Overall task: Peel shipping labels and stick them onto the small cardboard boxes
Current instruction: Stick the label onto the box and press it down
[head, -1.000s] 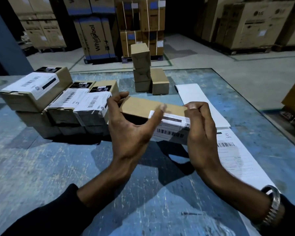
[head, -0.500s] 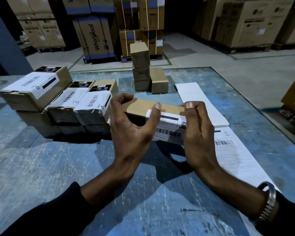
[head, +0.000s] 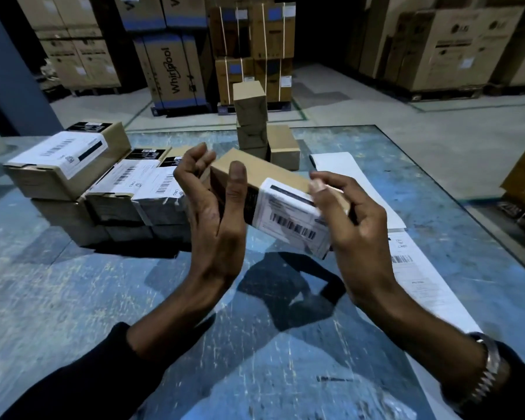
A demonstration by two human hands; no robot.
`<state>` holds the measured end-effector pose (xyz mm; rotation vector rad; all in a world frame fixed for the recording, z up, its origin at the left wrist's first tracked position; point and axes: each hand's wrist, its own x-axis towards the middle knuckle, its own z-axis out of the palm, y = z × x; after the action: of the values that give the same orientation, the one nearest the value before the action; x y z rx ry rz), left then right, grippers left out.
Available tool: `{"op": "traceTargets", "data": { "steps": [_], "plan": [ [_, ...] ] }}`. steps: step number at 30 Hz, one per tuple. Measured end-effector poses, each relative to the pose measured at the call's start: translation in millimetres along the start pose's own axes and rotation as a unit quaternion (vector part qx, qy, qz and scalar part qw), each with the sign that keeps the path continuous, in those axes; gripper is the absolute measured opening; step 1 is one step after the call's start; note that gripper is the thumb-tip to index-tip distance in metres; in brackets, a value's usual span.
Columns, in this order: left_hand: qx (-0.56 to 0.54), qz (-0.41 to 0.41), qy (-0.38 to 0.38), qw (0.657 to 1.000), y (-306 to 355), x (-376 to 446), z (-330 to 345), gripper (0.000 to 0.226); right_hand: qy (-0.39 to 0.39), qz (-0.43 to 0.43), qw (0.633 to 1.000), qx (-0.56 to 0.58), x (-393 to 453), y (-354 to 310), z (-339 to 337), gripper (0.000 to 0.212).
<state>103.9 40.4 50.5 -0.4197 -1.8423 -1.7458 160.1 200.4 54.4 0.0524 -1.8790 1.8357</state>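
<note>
Box in our grip above table, label wrapped over edge. Left hand clasps one end, right hand pinches other. Pressing-down step; next we likely stack it with labelled boxes.

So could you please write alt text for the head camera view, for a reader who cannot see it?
Two hands hold a small cardboard box above a blue table; the left hand grips one end, the right hand the other, beside the white shipping label wrapped over its edge. Labelled boxes are stacked at left, a label sheet lies at right.
</note>
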Motion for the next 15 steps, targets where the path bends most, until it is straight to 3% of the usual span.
{"op": "traceTargets", "data": {
  "steps": [5,7,11,15],
  "plan": [
    [-0.011,-0.044,-0.053,0.998,0,-5,2,0.094,-0.011,0.188,0.973,0.132,5,1,-1,0.038],
    [-0.023,-0.065,-0.051,0.996,-2,-7,4,0.102,-0.030,0.244,0.953,0.178,4,3,2,0.041],
    [-0.067,-0.108,-0.032,0.991,-10,0,1,0.085,-0.104,0.274,0.935,0.198,4,6,5,0.039],
    [-0.011,-0.077,-0.088,0.993,-8,4,-2,0.062,-0.148,0.269,0.931,0.198,3,15,7,0.047]
  ]
}}
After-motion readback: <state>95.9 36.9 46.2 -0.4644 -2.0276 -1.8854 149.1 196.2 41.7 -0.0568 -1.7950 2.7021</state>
